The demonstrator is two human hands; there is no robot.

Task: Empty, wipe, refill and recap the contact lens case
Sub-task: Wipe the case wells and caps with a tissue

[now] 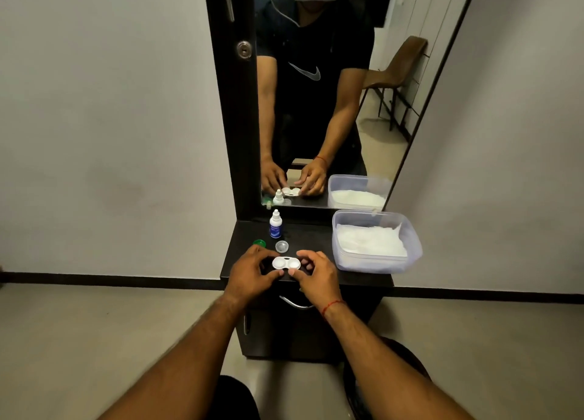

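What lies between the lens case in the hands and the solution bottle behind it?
A small clear cap lies on the table top between the lens case and the solution bottle. The green cap sits further left, off that line. The left hand and right hand both hold the case.

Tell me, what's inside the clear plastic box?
White tissue paper lies loosely crumpled inside the plastic box. Anything underneath the paper is covered, so it cannot be seen.

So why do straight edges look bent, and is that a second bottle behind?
Head view: the wide-angle lens bends the mirror frame and skirting line; the far bottle is only a reflection; light is dim, yet the white lens case reads sharp.
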